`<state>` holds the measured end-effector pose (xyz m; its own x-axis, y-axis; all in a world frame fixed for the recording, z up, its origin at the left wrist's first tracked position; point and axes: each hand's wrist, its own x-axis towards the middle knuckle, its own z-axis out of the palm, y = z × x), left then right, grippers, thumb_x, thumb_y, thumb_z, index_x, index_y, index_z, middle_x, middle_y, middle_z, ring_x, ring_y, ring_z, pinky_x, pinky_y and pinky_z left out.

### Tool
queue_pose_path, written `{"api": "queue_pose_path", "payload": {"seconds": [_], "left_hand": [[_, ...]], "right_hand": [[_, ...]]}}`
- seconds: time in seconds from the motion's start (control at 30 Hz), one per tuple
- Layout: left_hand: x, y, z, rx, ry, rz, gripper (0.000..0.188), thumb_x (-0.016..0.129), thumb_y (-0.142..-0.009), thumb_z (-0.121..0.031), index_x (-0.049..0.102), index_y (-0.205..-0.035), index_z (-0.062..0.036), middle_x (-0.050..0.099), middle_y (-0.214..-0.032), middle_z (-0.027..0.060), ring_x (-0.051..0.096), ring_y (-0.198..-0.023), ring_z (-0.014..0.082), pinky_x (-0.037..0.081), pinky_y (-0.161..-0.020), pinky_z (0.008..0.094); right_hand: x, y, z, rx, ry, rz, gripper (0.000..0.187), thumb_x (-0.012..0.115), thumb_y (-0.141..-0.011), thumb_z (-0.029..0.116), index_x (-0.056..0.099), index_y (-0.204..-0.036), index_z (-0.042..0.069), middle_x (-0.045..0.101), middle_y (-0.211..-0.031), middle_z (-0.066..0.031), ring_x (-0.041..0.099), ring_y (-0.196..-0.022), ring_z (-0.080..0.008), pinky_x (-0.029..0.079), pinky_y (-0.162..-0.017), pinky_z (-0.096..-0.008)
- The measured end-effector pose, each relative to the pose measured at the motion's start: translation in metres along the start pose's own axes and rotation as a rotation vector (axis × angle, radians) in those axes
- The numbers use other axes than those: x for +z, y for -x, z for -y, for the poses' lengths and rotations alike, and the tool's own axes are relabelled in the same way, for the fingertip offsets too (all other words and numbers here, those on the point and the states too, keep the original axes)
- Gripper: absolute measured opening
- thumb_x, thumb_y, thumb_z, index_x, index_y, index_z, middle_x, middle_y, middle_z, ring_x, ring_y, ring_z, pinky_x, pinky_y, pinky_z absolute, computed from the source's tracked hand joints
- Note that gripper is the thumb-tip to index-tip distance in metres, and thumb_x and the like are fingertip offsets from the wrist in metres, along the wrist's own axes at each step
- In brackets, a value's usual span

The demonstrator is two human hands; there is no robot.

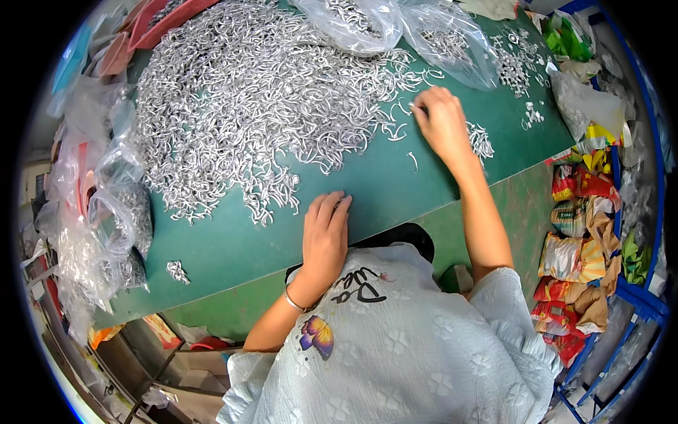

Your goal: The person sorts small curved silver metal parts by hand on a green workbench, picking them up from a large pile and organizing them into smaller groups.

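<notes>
A broad heap of small curved silvery metal pieces spreads over the green table. Beyond its right edge, my right hand is closed, and a small bright metal piece shows at its fingertips. Close to that hand lies a small separate pile of curved pieces, with one loose piece by itself nearer to me. My left hand rests at the table's near edge, fingers bent and pressed together. Something small and dark shows between its fingertips, too unclear to name.
Clear plastic bags of metal parts lie at the back. Other small silvery parts are scattered at the far right. Filled bags crowd the left edge, below a red tray. Colourful packages sit by a blue rack.
</notes>
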<state>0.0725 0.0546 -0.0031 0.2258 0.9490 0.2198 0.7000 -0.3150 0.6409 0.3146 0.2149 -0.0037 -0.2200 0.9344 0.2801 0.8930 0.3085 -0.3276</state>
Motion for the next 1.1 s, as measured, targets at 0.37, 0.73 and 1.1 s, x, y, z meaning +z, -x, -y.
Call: {"api": "queue_pose_path", "payload": {"seconds": [0.37, 0.73, 1.1], "left_hand": [[-0.002, -0.003, -0.001, 0.016, 0.057, 0.036, 0.034, 0.058, -0.08, 0.012, 0.062, -0.113, 0.0015, 0.057, -0.119, 0.0164, 0.053, -0.11, 0.0377, 0.044, -0.095, 0.0448], [0.0, -0.002, -0.001, 0.024, 0.079, 0.01, 0.031, 0.063, -0.079, 0.008, 0.062, -0.109, 0.0027, 0.056, -0.118, 0.0173, 0.053, -0.109, 0.037, 0.045, -0.092, 0.044], [0.002, -0.002, 0.0, 0.028, 0.082, -0.011, 0.028, 0.062, -0.08, 0.01, 0.063, -0.107, 0.0023, 0.058, -0.114, 0.0167, 0.056, -0.105, 0.0355, 0.046, -0.09, 0.0423]], "right_hand": [[-0.05, 0.032, -0.005, 0.02, -0.005, 0.047, 0.011, 0.073, -0.077, 0.01, 0.064, -0.081, 0.005, 0.059, -0.088, -0.0097, 0.056, -0.091, -0.0294, 0.041, -0.078, -0.041], [-0.019, 0.019, 0.021, -0.022, -0.159, -0.005, 0.008, 0.067, -0.08, 0.002, 0.059, -0.083, 0.002, 0.061, -0.083, -0.0134, 0.054, -0.085, -0.0325, 0.042, -0.078, -0.0421], [-0.057, 0.056, -0.025, 0.131, 0.006, -0.108, 0.009, 0.069, -0.079, 0.003, 0.064, -0.087, 0.003, 0.063, -0.091, -0.0109, 0.055, -0.089, -0.0311, 0.043, -0.079, -0.0409]]}}
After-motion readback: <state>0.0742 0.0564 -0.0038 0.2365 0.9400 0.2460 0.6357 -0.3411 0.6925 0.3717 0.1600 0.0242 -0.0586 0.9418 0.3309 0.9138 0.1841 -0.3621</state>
